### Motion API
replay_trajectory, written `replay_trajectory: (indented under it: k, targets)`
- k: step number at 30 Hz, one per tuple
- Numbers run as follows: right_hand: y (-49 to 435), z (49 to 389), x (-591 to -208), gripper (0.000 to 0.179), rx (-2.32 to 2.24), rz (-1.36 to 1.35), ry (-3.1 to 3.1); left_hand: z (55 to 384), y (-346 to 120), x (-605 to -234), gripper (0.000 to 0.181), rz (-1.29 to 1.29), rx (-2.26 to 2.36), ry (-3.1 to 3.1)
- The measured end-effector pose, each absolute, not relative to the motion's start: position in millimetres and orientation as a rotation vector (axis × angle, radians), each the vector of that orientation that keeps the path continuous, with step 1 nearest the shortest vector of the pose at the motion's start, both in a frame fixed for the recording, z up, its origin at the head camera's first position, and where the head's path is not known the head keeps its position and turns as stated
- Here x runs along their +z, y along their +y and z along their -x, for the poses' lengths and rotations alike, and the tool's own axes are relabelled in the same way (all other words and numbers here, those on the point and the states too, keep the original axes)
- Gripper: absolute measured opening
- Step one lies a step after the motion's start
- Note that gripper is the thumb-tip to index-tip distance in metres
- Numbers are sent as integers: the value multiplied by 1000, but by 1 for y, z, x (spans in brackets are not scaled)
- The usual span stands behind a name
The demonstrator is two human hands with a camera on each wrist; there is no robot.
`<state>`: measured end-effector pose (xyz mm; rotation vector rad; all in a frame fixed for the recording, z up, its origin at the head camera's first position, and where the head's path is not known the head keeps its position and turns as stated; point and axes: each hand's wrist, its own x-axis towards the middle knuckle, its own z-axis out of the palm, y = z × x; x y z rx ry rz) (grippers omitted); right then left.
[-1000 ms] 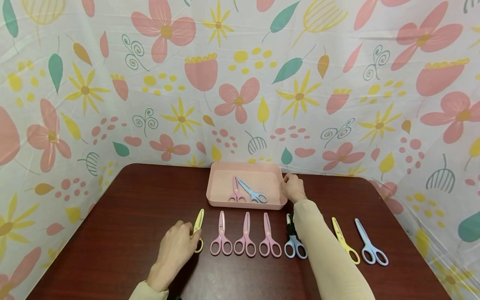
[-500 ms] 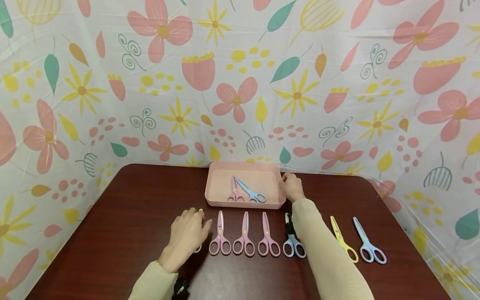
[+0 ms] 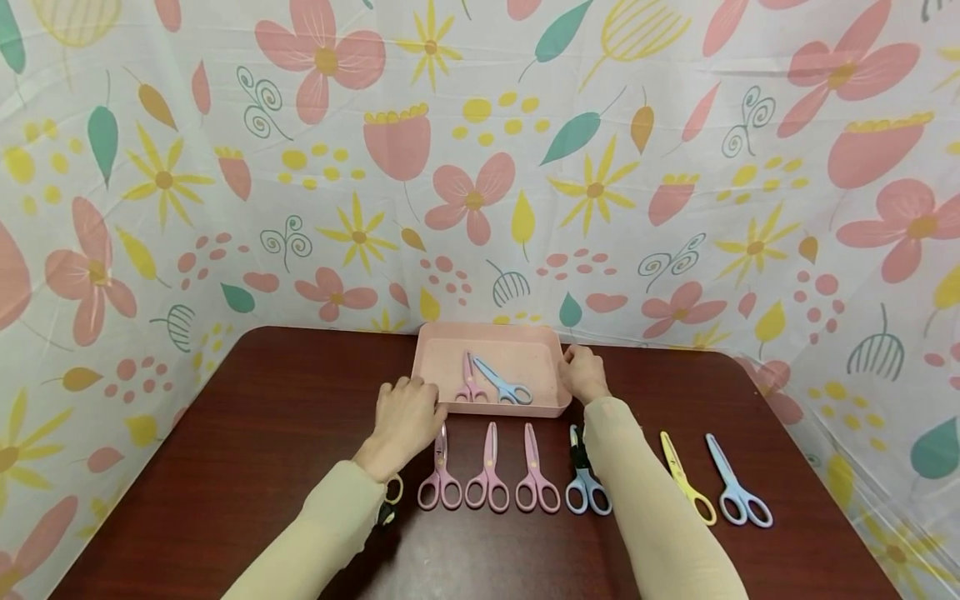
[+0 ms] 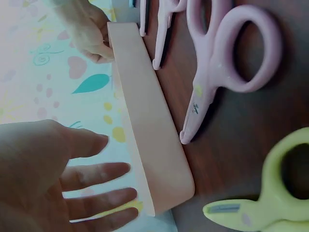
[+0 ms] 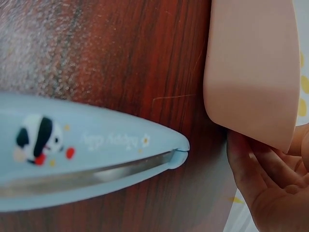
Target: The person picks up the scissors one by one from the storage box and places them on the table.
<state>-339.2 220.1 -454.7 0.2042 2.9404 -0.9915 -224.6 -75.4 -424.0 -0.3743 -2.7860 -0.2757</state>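
Note:
A pink tray [image 3: 536, 411] stands at the back of the table with pink scissors [image 3: 469, 385] and blue scissors [image 3: 504, 382] lying in it. My left hand [image 3: 405, 417] is at the tray's front left corner; the left wrist view shows its fingers spread and extended beside the tray's end, holding nothing. On the other side my right hand [image 3: 587, 375] grips the right end, its fingers against the outer wall in the right wrist view. Yellow scissors [image 4: 275, 203] lie under my left wrist, mostly hidden in the head view.
In front of the tray, pink scissors [image 3: 441, 479] begin a row with two more pink pairs, blue scissors [image 3: 588, 493] partly covered by my right arm, yellow scissors [image 3: 686, 479] and blue scissors [image 3: 738, 483]. A flowered cloth [image 3: 472, 200] hangs behind the table.
My left hand has moved from beside the left yellow scissors, forward and right to the tray's left corner. My right hand has stayed at the tray's right end.

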Motion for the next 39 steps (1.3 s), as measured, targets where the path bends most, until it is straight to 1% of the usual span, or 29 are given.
replay_trajectory:
  k: [3, 9, 11, 13, 16, 19, 22, 30, 37, 39]
  targets:
    - [219, 339, -454, 19, -994, -205, 2942, 237, -70, -422, 30, 378, -297, -2820]
    - [219, 339, -454, 19, -991, -213, 2943, 259, -58, -422, 42, 364, -344, -2937]
    - [219, 339, -454, 19, -989, -216, 2944, 267, -53, -423, 43, 353, -342, -2969]
    - [220, 339, -455, 19, -989, -213, 2945, 274, -47, -423, 38, 330, -354, -3011]
    - [220, 338, -455, 19, -992, -198, 2945, 282, -39, -425, 23, 278, -392, -3076]
    - [220, 337, -454, 19, -992, -194, 2942, 290, -32, -428, 22, 234, -452, -3126]
    - [220, 337, -453, 19, -994, -186, 2941, 295, -29, -430, 29, 219, -481, -3159]
    - [220, 338, -453, 20, -1005, -171, 2921, 302, -26, -435, 34, 120, -477, -3263]
    - [219, 337, -451, 19, -995, -183, 2928, 305, -20, -435, 35, 94, -393, -3278]
    - [219, 337, -451, 19, -997, -184, 2931, 306, -19, -435, 32, 84, -361, -3275]
